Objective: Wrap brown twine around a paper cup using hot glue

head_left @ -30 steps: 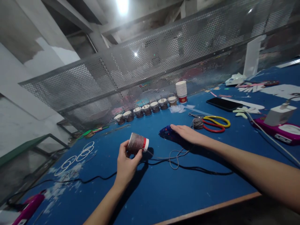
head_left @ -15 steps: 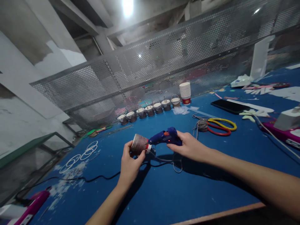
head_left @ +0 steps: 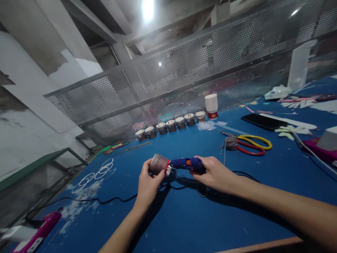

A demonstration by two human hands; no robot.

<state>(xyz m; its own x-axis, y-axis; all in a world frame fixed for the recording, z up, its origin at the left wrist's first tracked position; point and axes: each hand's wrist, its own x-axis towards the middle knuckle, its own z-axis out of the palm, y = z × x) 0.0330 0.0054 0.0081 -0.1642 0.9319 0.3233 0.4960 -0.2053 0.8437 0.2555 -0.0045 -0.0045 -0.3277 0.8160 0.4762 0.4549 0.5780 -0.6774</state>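
Note:
A paper cup (head_left: pixel 159 164) wound with grey-brown yarn lies tilted in my left hand (head_left: pixel 148 182), its red and white end facing right. My fingers and thumb wrap round its sides. My right hand (head_left: pixel 214 174) grips a blue glue gun (head_left: pixel 185 163), whose nozzle meets or nearly meets the red part of the cup. A loose strand of yarn (head_left: pixel 202 191) hangs below the gun. Behind my right hand, a ball of grey yarn (head_left: pixel 231 143) sits beside scissors with red and yellow handles (head_left: pixel 254 144).
Several yarn-wrapped cups (head_left: pixel 171 125) line the back beside a stack of paper cups (head_left: pixel 211 105). White rings (head_left: pixel 85 180) lie left. A black cable crosses the blue table (head_left: pixel 184 218). A phone (head_left: pixel 263 121) and power strips (head_left: pixel 44 230) lie toward the sides.
The glue gun has turned to lie more level, and the cup's tilt has changed slightly in my left hand. The whole view has shifted a little.

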